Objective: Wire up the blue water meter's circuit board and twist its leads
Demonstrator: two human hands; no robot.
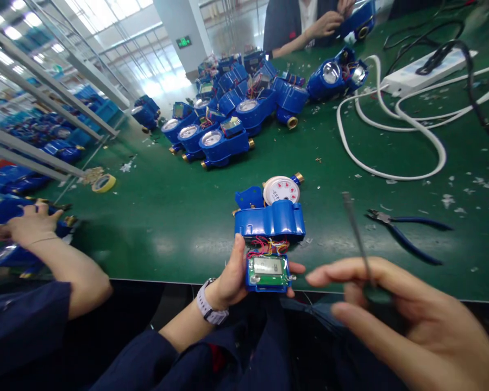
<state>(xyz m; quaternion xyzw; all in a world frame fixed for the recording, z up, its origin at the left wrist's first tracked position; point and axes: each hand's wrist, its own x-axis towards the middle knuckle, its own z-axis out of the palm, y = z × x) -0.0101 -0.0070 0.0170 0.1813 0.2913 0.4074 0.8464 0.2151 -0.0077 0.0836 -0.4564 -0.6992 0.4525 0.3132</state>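
Observation:
My left hand [233, 274] is closed around a small blue-framed circuit board module [268, 271] with a display, held at the table's front edge. Red, yellow and white wires [271, 246] run from the module to a blue plastic housing [269, 221] lying on the table. Behind that housing sit a round white water meter dial [282, 190] with red pointers and a brass fitting [297, 178]. My right hand [407, 309], close to the camera, grips a screwdriver [356, 231] with its thin shaft pointing up; the handle is mostly hidden in the palm.
Blue-handled cutting pliers [407, 231] lie on the green table [179, 217] at right. Several blue water meters [224, 142] are grouped behind. A white cable [442, 157] loops from a power strip [424, 73]. Yellow tape [104, 183] and a co-worker's hand [35, 222] are left; another person [309, 27] sits opposite.

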